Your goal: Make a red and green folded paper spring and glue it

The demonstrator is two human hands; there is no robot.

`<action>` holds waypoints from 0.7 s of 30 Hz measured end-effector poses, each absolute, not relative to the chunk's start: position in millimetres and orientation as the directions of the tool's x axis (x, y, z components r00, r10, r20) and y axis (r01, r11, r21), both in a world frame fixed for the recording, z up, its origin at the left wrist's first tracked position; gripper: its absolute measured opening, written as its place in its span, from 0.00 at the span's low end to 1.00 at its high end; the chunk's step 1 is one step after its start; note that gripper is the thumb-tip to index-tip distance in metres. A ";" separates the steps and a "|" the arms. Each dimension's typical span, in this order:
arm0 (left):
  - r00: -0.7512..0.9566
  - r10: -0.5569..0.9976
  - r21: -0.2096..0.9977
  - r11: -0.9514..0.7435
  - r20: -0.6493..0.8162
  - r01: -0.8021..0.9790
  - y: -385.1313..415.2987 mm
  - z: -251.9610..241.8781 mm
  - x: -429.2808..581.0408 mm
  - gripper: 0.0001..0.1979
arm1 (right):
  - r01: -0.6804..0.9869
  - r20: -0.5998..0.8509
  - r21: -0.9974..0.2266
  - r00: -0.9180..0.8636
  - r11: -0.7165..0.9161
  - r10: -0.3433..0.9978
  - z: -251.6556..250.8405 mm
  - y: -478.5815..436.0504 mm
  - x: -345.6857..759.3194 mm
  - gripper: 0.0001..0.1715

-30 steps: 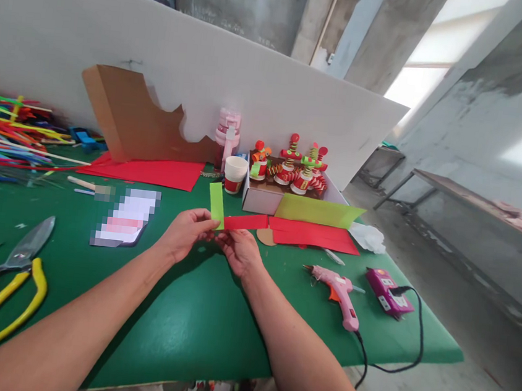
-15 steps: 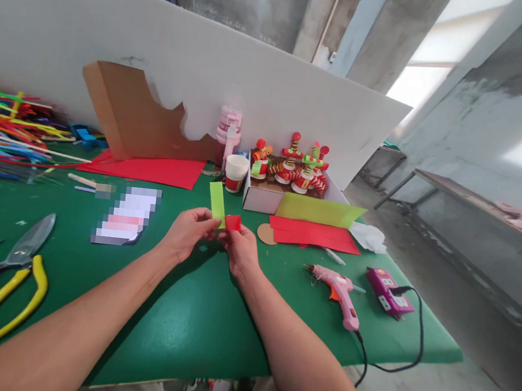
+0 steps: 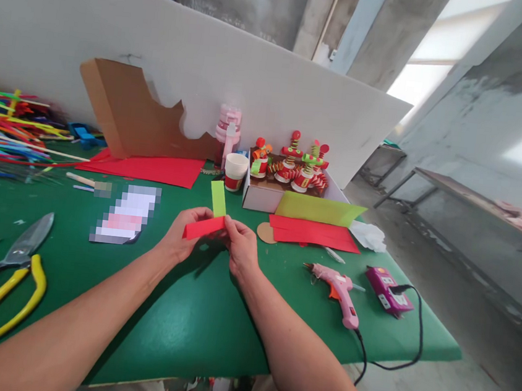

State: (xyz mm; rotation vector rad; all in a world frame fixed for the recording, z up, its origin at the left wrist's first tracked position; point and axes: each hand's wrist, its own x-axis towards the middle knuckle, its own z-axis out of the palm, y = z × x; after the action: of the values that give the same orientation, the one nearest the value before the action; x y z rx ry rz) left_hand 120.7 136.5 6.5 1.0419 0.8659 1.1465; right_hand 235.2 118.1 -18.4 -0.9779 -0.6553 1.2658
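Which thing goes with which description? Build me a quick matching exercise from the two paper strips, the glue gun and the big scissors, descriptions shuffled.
Column one
1. red strip
2. green strip
3. glue gun
4. scissors

Column two
A. sticks out from between the hands, away from the person
B. one handle red, the other yellow
C. runs across in front of the fingers of the left hand
D. pink, lying on the table to the right of the right hand

Pairs: 1-C, 2-A, 3-D, 4-B
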 end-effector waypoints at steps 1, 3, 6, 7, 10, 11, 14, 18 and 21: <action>0.209 0.977 0.951 0.099 -0.038 -0.292 136.5 7.3 121.3 0.10 | -0.471 -0.105 -0.882 0.219 0.011 0.970 -18.4 118.3 235.3 0.20; 0.209 0.976 0.947 0.121 -0.058 -0.298 136.7 8.6 122.1 0.10 | -0.451 -0.100 -0.892 0.236 0.018 0.967 -17.9 118.2 235.7 0.19; 0.224 0.971 0.949 0.147 -0.084 -0.280 137.3 9.5 121.5 0.10 | -0.380 -0.066 -0.924 0.269 0.043 0.961 -15.7 117.4 237.1 0.18; 0.227 0.969 0.953 0.155 -0.095 -0.262 137.7 9.6 121.0 0.11 | -0.349 -0.051 -0.936 0.278 0.052 0.959 -14.7 117.1 237.8 0.17; 0.251 0.963 0.963 0.159 -0.102 -0.219 138.8 9.6 118.9 0.12 | -0.285 -0.014 -0.955 0.323 0.083 0.946 -12.4 117.8 241.1 0.17; 0.272 0.959 0.963 0.150 -0.086 -0.223 139.0 9.6 118.4 0.13 | -0.277 -0.006 -0.956 0.344 0.095 0.939 -11.8 118.6 242.6 0.17; 0.313 0.949 0.960 0.128 -0.045 -0.249 138.9 8.8 118.4 0.17 | -0.289 0.003 -0.948 0.404 0.131 0.915 -11.1 121.7 247.3 0.18; 0.358 0.933 0.984 0.093 -0.032 -0.155 136.9 4.9 121.8 0.21 | -0.372 -0.026 -0.918 0.398 0.136 0.917 -11.1 123.7 248.5 0.20; 0.349 0.937 0.985 0.048 0.013 -0.163 136.5 1.6 124.3 0.20 | -0.391 -0.017 -0.911 0.352 0.130 0.936 -10.5 122.1 244.6 0.19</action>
State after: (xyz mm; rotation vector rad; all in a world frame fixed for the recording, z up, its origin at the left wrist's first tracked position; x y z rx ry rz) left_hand 124.3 136.5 1.6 1.2205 0.8341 1.0082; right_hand 244.6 122.1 -10.5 -1.0069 -0.6773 1.0786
